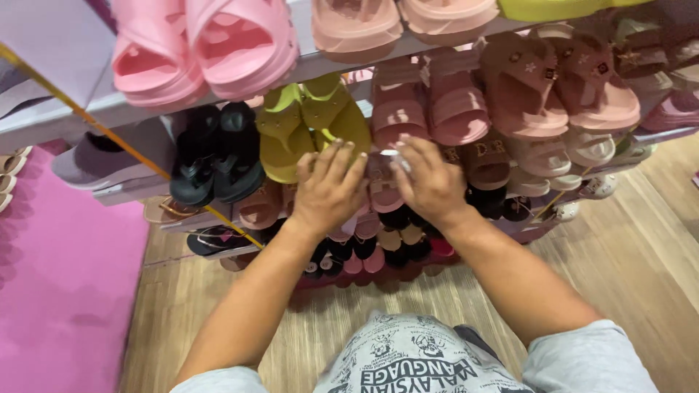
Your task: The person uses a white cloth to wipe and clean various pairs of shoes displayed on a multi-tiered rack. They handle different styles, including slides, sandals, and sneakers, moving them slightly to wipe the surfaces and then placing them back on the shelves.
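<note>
Both my hands reach to the middle tier of a tiered shoe rack. My left hand point(329, 188) lies flat with fingers spread, its tips against a pair of olive-yellow sandals point(313, 131). My right hand point(429, 180) sits just right of it, fingers curled at the front edge of a pair of dusty-pink slides point(429, 105); a small pale thing shows at its fingertips, too blurred to identify. Below and between the hands lies a pink sandal point(382, 193), partly hidden.
Bright pink slides point(204, 47) fill the top shelf point(87, 109). Black sandals point(215, 156) and a grey shoe point(102, 160) lie to the left, pink decorated slides point(561, 87) to the right. Lower tiers hold several dark and pink sandals. Wooden floor point(641, 255) lies right, pink mat point(65, 276) left.
</note>
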